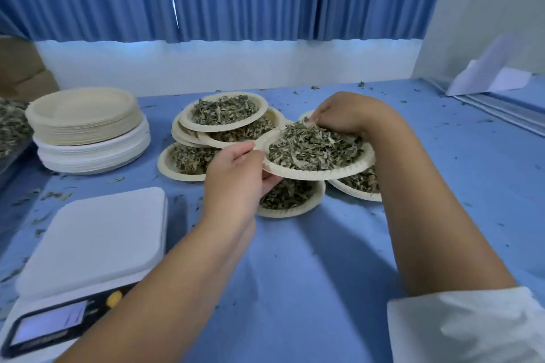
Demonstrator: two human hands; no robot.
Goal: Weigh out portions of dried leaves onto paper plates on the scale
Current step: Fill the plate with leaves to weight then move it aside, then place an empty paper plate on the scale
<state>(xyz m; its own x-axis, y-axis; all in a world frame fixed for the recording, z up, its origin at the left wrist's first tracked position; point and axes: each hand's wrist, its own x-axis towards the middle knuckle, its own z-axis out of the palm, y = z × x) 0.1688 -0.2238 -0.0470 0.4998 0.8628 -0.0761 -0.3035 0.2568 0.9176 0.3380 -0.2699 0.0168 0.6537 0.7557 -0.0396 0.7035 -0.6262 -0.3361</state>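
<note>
Both hands, left hand (236, 168) and right hand (348, 115), grip a leaf-heaped cream paper plate (318, 172) above several filled plates (224, 110), right of the bare white scale (94, 233); tall blank-plate stack (85, 115) remains.

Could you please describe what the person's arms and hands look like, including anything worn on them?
Both hands, the left hand and the right hand, are bare: no gloves, rings, watch or bracelets show. The forearms are uncovered too. A white sleeve covers the right upper arm, ending near the elbow; no sleeve shows on the left arm.
</note>
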